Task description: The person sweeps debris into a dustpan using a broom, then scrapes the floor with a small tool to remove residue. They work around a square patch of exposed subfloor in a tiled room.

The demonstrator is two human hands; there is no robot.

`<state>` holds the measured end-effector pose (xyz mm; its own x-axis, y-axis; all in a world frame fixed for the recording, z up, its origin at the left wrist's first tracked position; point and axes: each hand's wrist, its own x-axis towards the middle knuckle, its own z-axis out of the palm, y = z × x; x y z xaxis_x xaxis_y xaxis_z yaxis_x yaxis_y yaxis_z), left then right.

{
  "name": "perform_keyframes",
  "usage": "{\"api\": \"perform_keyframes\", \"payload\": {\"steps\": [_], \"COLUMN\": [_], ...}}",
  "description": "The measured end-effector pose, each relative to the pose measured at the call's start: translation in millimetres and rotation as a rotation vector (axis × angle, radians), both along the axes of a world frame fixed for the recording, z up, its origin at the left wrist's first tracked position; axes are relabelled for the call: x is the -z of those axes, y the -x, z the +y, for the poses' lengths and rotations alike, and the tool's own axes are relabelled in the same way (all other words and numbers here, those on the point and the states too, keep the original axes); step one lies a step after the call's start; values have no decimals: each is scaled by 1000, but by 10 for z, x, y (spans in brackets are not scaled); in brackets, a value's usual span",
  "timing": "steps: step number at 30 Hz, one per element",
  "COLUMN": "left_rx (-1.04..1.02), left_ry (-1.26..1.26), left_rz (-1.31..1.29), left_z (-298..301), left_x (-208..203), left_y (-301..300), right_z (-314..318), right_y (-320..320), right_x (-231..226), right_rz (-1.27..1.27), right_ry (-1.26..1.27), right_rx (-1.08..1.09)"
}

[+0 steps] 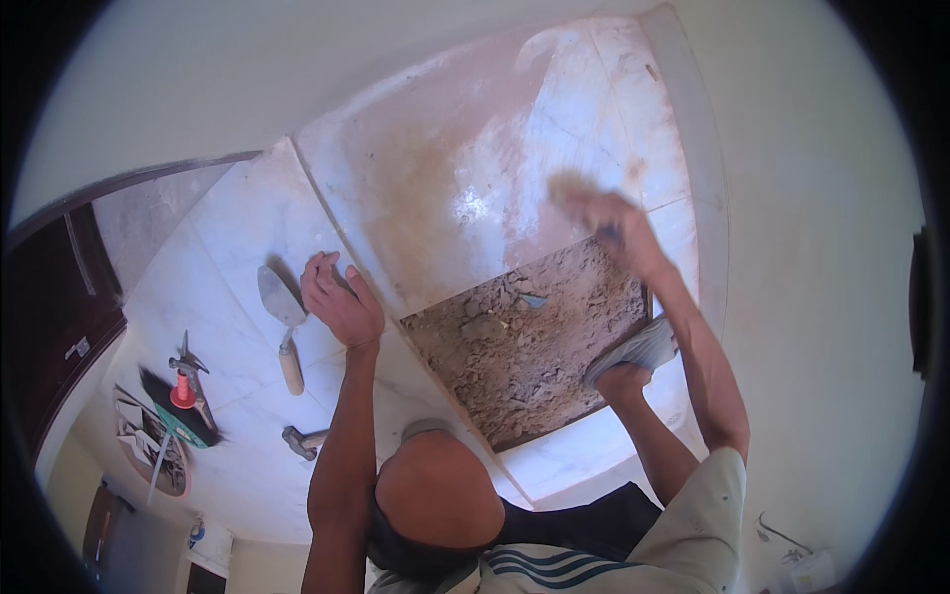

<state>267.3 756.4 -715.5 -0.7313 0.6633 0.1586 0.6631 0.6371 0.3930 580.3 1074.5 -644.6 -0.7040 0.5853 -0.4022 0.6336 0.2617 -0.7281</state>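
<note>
My left hand point(343, 305) rests with fingers apart on the white marbled tile beside the raised ledge of a recessed floor. Close to its fingertips lies a pointing trowel point(280, 295) with a wooden handle. My right hand point(616, 220) is blurred by motion. It grips a brush point(571, 188) with tan bristles, itself smeared, over the damp tiled surface point(426, 188), which is stained pinkish-brown with a wet shine. Just nearer than that surface is a square pit of broken rubble and soil point(549, 346), with a small bluish shard point(534, 301) in it.
My bent knee point(440, 490) is near the ledge, and my foot point(633, 353) is at the pit's right edge. To the left lie a hammer point(302, 442), a claw hammer point(187, 368), a green broom head point(188, 426) and a round basin point(153, 450) of debris. Walls rise behind and right.
</note>
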Motion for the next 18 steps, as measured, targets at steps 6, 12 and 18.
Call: {"api": "perform_keyframes", "payload": {"steps": [6,12,18], "left_rx": [19,-1,14], "left_ry": [-21,13,-5], "left_rz": [27,-14,14], "left_z": [27,42,26], "left_x": [-5,-24,-2], "left_y": [-12,-20,-27], "right_z": [1016,1766,627], "right_y": [-223,141,-122], "right_x": [-228,261,-145], "right_rz": [61,-85,26], "right_ry": [-294,-713,-240], "right_rx": [16,207,-61]}}
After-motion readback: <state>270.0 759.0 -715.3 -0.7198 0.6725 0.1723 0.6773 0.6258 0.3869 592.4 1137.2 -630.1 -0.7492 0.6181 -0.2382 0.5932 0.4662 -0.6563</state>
